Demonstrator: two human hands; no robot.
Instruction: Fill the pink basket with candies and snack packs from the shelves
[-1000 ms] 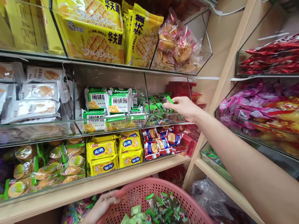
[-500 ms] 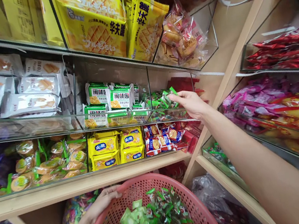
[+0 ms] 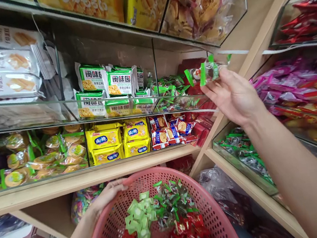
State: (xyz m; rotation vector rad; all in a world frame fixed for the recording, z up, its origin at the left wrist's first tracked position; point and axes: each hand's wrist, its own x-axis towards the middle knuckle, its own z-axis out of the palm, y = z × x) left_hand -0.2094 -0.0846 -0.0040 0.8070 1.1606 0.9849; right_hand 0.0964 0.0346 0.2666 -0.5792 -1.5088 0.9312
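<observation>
Candies (image 3: 205, 73) this small: pinch snugly, no crushing, and stay well clear of the glass compartment (image 3: 196, 101) to avoid snagging a wrapper. Steady the pink basket (image 3: 209, 205) with the left hand (image 3: 108, 195), fingers hooked over its far left rim. As for placement: caught between thumb and fingers of the right hand (image 3: 231, 90), green wrapper ends poking out past them to the left, so probably easiest to lose on that side.

Pale-green squares (image 3: 140, 215), green-ended sweets (image 3: 173, 202) and red packets (image 3: 190, 235) coloured a hole-patterned pink basket (image 3: 107, 226) at bottom centre; yellow packs (image 3: 104, 139) brightened mid-frame below green-and-white wrappers (image 3: 120, 84).
</observation>
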